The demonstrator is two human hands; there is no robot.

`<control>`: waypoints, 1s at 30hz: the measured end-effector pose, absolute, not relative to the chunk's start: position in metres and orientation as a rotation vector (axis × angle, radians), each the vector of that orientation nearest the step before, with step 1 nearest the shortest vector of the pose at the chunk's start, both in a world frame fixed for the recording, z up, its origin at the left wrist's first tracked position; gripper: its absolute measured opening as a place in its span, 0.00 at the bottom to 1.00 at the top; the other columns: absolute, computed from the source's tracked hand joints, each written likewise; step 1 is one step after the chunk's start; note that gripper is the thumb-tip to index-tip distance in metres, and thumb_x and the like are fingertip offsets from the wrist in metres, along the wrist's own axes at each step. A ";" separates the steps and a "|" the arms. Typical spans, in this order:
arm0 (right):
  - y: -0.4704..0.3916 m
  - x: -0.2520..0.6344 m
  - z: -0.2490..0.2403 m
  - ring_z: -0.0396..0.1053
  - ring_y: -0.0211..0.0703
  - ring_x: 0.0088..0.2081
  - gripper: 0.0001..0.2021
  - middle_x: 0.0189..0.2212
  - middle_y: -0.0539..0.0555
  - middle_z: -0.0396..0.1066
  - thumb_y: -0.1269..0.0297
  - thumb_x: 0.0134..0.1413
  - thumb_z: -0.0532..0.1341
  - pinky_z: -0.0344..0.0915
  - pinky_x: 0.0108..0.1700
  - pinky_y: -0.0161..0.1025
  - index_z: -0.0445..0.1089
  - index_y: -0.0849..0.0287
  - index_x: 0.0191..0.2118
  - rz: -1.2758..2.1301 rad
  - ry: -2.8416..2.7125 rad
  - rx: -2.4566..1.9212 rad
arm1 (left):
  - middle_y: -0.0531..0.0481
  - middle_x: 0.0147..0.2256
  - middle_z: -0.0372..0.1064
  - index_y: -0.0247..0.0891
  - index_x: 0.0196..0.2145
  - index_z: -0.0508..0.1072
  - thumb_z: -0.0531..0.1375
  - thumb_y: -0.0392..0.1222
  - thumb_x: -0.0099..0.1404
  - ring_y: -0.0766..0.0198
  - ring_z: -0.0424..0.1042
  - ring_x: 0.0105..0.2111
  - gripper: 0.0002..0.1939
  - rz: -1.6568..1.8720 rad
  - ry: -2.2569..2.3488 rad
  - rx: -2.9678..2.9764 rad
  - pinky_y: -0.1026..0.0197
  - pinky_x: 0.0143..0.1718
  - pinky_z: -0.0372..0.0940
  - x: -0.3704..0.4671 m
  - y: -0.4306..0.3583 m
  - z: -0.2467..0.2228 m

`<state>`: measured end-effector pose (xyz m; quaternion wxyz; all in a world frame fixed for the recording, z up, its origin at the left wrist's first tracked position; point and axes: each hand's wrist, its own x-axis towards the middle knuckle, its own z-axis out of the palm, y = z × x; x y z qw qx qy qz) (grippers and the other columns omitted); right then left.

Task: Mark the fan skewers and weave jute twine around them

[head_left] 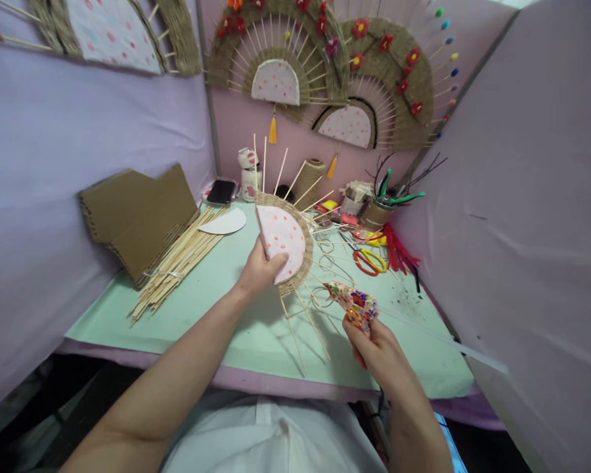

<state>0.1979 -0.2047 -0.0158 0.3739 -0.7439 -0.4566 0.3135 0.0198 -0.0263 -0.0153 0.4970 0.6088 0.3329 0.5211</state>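
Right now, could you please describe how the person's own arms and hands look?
The left hand and right hand are gloveless, with no watch or bracelet visible. The left forearm and right forearm show no sleeves. A whitish garment is worn at the body.

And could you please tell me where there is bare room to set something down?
Bare green cloth shows between the stick bundle and the left hand, and at the front right, between the right hand and the table's corner. It is crowded at the back around the twine spool, and back right by the scissors and red strips.
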 end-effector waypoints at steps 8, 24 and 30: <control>-0.212 0.198 -0.004 0.55 0.35 0.16 0.17 0.11 0.44 0.56 0.47 0.48 0.58 0.53 0.22 0.35 0.59 0.56 0.21 0.578 -0.973 -1.785 | 0.44 0.46 0.69 0.36 0.48 0.64 0.61 0.39 0.51 0.53 0.68 0.47 0.25 1.259 0.803 1.390 0.50 0.50 0.62 0.020 -0.024 -0.017; -0.228 0.352 -0.086 0.66 0.56 0.47 0.24 0.47 0.67 0.69 0.58 0.55 0.50 0.61 0.47 0.49 0.62 0.66 0.55 -0.134 -1.290 -2.369 | 0.51 0.33 0.72 0.38 0.42 0.68 0.62 0.36 0.47 0.67 0.71 0.26 0.21 1.228 0.835 0.774 0.67 0.25 0.66 0.023 -0.022 -0.002; -0.228 0.342 -0.081 0.64 0.61 0.47 0.25 0.48 0.68 0.65 0.59 0.54 0.54 0.61 0.44 0.51 0.62 0.63 0.57 -0.211 -1.167 -2.625 | 0.51 0.31 0.72 0.37 0.43 0.69 0.62 0.36 0.48 0.67 0.70 0.25 0.21 1.231 0.817 0.784 0.68 0.23 0.64 0.023 -0.021 -0.004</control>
